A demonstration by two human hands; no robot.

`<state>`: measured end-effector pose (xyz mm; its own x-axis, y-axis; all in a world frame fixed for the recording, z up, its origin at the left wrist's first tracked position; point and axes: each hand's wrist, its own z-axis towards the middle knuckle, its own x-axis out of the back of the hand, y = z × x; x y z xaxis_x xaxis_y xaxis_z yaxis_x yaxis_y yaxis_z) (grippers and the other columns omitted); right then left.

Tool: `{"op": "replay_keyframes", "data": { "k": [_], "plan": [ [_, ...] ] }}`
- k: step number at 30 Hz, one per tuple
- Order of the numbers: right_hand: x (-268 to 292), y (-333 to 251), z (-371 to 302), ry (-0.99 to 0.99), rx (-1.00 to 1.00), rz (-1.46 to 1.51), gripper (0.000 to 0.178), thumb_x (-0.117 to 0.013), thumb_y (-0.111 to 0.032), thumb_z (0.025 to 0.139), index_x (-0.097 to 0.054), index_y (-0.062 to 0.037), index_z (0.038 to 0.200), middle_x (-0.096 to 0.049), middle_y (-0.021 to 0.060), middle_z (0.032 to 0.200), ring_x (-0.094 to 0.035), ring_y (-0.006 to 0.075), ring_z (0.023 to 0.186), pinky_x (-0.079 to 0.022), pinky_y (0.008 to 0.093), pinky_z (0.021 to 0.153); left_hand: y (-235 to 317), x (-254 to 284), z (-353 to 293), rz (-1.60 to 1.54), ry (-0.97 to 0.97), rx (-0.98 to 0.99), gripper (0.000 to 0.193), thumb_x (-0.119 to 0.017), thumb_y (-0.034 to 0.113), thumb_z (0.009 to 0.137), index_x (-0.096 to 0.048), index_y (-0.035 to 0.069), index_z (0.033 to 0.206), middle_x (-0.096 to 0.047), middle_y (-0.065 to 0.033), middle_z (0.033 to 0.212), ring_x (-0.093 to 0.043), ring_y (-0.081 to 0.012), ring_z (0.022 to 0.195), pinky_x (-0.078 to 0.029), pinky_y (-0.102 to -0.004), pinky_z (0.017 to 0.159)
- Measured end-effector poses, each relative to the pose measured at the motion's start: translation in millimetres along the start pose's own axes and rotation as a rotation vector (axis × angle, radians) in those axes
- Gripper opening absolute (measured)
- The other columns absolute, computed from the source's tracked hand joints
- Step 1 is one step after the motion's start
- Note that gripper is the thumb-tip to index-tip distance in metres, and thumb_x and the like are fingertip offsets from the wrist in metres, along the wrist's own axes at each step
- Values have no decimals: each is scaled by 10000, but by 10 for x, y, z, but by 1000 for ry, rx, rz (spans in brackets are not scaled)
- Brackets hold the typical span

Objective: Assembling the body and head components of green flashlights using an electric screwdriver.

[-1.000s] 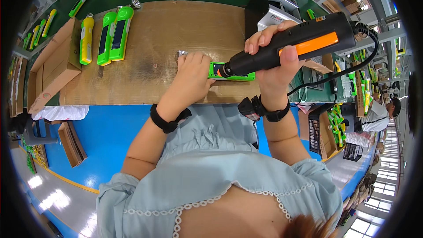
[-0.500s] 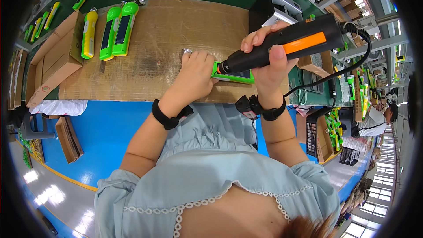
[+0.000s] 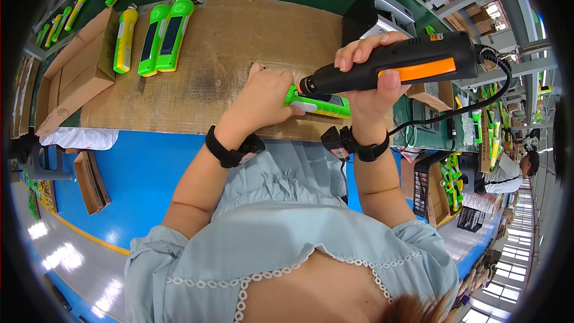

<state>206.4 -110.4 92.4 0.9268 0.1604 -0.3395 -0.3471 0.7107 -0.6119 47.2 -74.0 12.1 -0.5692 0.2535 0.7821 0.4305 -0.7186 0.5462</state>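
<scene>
My right hand (image 3: 375,70) is wrapped round a black electric screwdriver (image 3: 412,63) with an orange stripe, held nearly level. Its tip points left, right at the near-left part of a green flashlight (image 3: 329,106); whether it touches cannot be made out. That flashlight lies on the cardboard sheet, tilted so that a pale grey part and a yellow edge show. Closed round its left end is my left hand (image 3: 266,96), which hides the flashlight's head. Farther left lie two green flashlights (image 3: 172,39) with dark panels and a yellow one (image 3: 125,42).
The cardboard sheet (image 3: 197,96) covers the near part of the green bench. An open cardboard box (image 3: 78,72) stands at its left edge. A black and silver device (image 3: 382,18) is at the back right. The screwdriver's cable (image 3: 460,107) loops down on the right. A person (image 3: 508,170) sits far right.
The flashlight has rolled, so its pale side part now shows more. The screwdriver has shifted slightly right with my right hand. My left hand still grips the flashlight.
</scene>
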Motion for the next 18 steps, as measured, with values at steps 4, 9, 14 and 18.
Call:
{"op": "replay_keyframes", "data": {
  "k": [4, 9, 14, 18],
  "plan": [
    [7, 2, -2, 31, 18, -28, 453, -707, -232, 790, -412, -25, 1064, -551, 126, 772, -580, 221, 643, -504, 318, 585, 24, 32, 24, 14, -7, 22, 393, -761, 324, 635, -574, 22, 801, -594, -130, 797, -567, -312, 808, -336, -413, 829],
    [1, 11, -42, 50, 13, -37, 453, -707, -227, 791, -409, -30, 1068, -548, 123, 776, -577, 219, 645, -504, 321, 589, 36, 28, 7, 21, 1, 24, 383, -753, 328, 645, -579, 14, 778, -590, -141, 796, -561, -312, 797, -340, -406, 822],
    [5, -41, -103, 49, -21, -10, 472, -721, -233, 780, -403, -35, 1066, -541, 117, 778, -569, 211, 658, -497, 323, 608, 33, -11, -9, 33, 6, 27, 374, -754, 314, 644, -575, 18, 787, -581, -139, 800, -553, -315, 799, -336, -400, 821],
    [19, -28, -81, 19, -44, -20, 440, -710, -178, 779, -405, -28, 1059, -548, 116, 764, -570, 205, 646, -487, 319, 596, 55, -4, -53, 15, 52, 1, 402, -765, 287, 629, -557, 23, 851, -554, -133, 853, -528, -310, 867, -327, -399, 830]
  ]
}}
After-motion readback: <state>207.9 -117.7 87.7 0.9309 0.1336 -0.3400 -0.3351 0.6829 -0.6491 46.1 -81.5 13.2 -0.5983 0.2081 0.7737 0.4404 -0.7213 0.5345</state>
